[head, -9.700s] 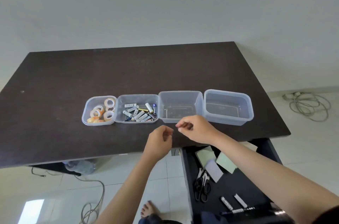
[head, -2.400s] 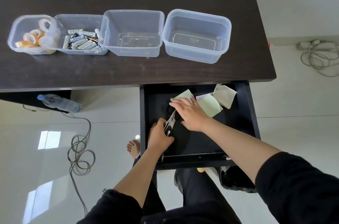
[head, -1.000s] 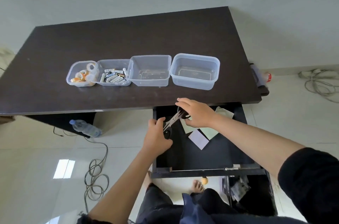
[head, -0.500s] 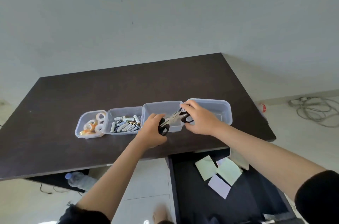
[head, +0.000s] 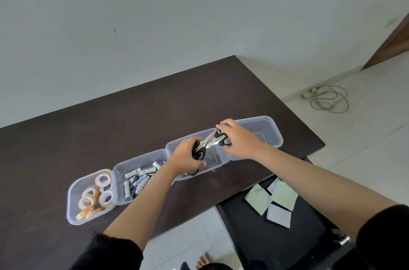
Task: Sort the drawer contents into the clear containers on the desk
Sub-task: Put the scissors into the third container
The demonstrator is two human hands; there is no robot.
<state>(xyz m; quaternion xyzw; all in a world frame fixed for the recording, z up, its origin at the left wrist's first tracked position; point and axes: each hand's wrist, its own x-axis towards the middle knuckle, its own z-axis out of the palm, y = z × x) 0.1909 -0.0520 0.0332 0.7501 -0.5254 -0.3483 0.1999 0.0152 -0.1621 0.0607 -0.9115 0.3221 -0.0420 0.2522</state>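
Observation:
Four clear containers stand in a row on the dark desk (head: 110, 132). The leftmost (head: 71, 203) holds tape rolls (head: 102, 181), and the one beside it (head: 119, 170) holds batteries (head: 138, 179). My left hand (head: 184, 159) and my right hand (head: 240, 140) hover over the third container (head: 224, 159), each gripping black-handled scissors (head: 208, 140). The silver blades lie between the two hands, and a black handle loop shows low inside this container. The fourth container (head: 273, 135) holds nothing. Below right, the open drawer (head: 254, 241) still contains sticky note pads (head: 259, 201).
The desk's right edge and front corner lie close to the fourth container. A coiled cable (head: 327, 99) lies on the tiled floor at the right. A bare foot (head: 203, 262) shows below the desk's front edge, left of the drawer.
Both hands have carried the scissers up from the drawer and now sit further over the third container, lowering into it. The view has tilted.

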